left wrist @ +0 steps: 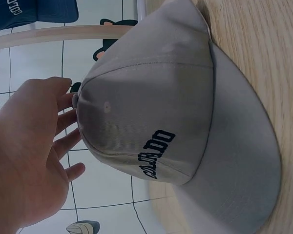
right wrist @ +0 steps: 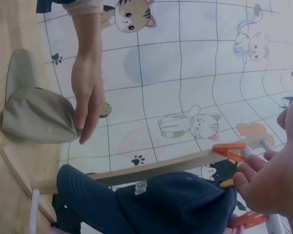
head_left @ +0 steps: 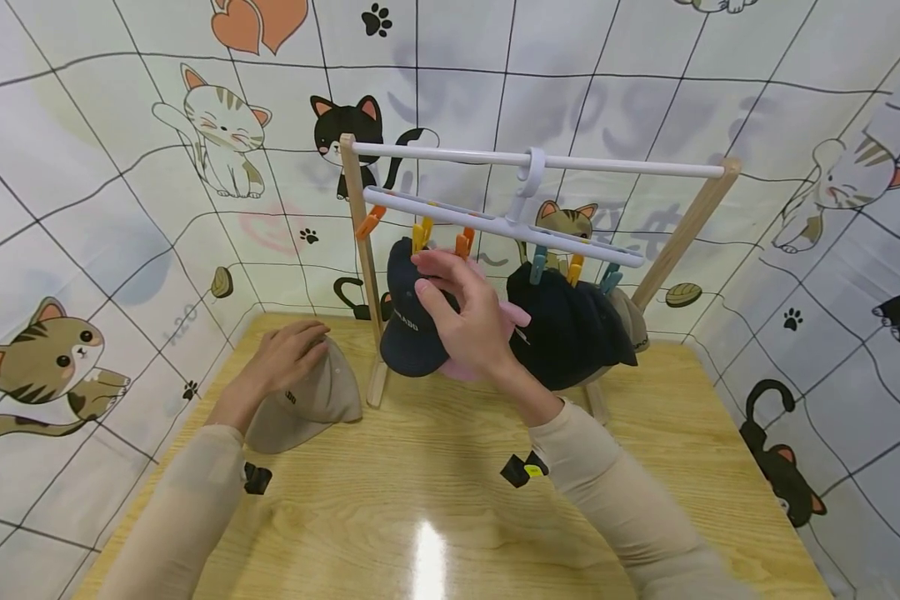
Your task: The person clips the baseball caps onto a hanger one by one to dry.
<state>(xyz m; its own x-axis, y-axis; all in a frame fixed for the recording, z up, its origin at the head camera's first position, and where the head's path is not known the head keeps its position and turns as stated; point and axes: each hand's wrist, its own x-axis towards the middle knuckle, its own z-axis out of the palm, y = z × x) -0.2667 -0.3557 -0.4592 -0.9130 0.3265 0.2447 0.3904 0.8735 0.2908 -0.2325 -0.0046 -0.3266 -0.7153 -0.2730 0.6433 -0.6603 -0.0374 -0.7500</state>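
A beige baseball cap with dark "COLORADO" lettering sits on the table at the left. My left hand is at the top of its crown, fingers relaxed and fingertips right at the button. Above the table my right hand is raised before the hanger, thumb and fingers apart with nothing between them. Behind it hangs a navy cap, its back edge in a yellow clip. An orange clip is close above the right fingers. A pink cap is partly hidden behind that hand.
A white clip hanger hangs from the white rod of a wooden stand. To the right, a black cap hangs from blue and yellow clips, another beige cap behind it. One orange clip at the left end holds nothing.
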